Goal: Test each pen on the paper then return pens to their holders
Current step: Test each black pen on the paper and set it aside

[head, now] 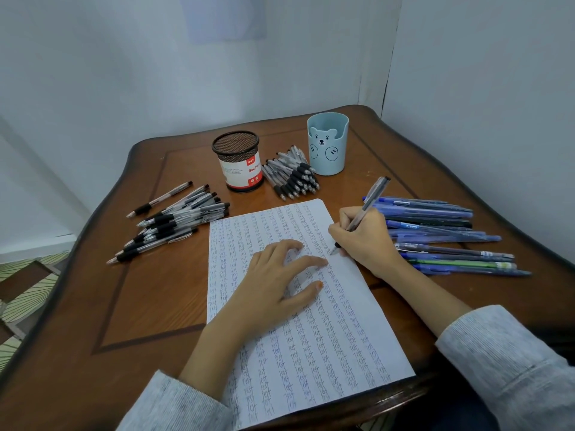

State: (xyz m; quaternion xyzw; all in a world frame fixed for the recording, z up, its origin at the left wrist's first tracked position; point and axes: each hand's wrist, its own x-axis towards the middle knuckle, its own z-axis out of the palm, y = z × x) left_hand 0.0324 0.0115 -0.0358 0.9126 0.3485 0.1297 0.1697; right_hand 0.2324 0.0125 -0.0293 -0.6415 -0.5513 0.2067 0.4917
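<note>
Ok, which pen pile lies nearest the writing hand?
The blue pile, beside the right hand; the two black-grip piles lie farther off, left of the paper and between the holders.

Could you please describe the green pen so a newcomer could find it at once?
Start at the wooden table and go to the pile of blue pens right of the paper. Near the pile's front edge lies the green pen, the only green barrel among blue ones.

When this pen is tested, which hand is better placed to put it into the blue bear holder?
The right hand. It grips the pen, and the blue bear holder stands closer to it. The left hand lies flat on the paper, probably to keep it in place.
</note>
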